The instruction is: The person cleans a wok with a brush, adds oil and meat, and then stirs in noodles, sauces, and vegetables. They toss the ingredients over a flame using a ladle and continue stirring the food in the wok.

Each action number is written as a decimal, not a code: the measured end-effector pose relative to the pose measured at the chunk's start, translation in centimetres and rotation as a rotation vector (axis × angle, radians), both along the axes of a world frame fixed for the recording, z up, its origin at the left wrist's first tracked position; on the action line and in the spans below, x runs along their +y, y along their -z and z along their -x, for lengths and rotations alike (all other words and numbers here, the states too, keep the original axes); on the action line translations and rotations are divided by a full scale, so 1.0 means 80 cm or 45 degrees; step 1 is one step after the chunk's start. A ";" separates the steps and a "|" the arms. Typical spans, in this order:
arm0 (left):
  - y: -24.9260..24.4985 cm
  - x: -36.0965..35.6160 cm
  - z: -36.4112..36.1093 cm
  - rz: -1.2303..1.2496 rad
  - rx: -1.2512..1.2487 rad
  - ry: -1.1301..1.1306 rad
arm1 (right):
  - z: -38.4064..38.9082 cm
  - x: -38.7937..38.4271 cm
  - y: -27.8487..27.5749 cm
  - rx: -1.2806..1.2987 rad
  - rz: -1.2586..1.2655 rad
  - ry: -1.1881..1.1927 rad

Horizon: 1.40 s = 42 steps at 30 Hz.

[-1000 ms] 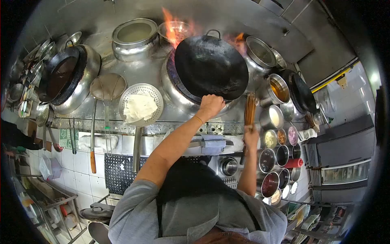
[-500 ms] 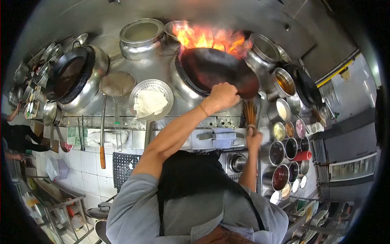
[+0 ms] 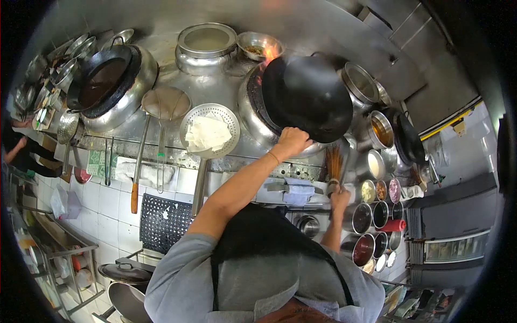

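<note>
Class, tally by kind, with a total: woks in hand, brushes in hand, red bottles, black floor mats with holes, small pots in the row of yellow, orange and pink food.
Wok: 1
Brush: 1
Red bottle: 1
Black mat: 1
Small pots: 3
Total: 7

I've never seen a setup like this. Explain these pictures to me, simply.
There is no machine here: a person works with two bare hands. Every picture comes from one camera worn on the head, looking forward and down, so the person's own arms and apron show below.

The left hand grips the near edge of a dark wok, tilted over a round stove ring. A flame shows at its far left side. The right hand holds a brush with long, thin bristles.

Left of the wok are a perforated ladle bearing white pieces and a mesh strainer. To the right stand metal containers and a red bottle. Another person is partly visible at the far left.
</note>
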State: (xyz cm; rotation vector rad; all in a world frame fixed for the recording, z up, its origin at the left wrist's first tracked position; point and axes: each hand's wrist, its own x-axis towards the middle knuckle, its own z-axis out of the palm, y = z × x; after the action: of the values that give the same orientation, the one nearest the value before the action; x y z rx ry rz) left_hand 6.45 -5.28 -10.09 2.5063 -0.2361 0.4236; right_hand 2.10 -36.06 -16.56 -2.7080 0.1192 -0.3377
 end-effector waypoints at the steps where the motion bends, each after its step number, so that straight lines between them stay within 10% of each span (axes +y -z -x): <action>1: 0.022 0.001 -0.007 -0.053 0.034 -0.021 | -0.004 -0.017 0.020 0.047 -0.010 -0.020; 42: 0.000 -0.024 -0.025 0.165 -0.044 -0.085 | 0.062 -0.010 0.040 0.212 0.046 0.260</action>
State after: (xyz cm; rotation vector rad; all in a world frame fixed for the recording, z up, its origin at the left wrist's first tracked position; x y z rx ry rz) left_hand 8.48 -7.22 -10.09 2.3863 -0.1348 0.4940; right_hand -2.82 -36.83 -19.74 -2.7622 0.4432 -0.1733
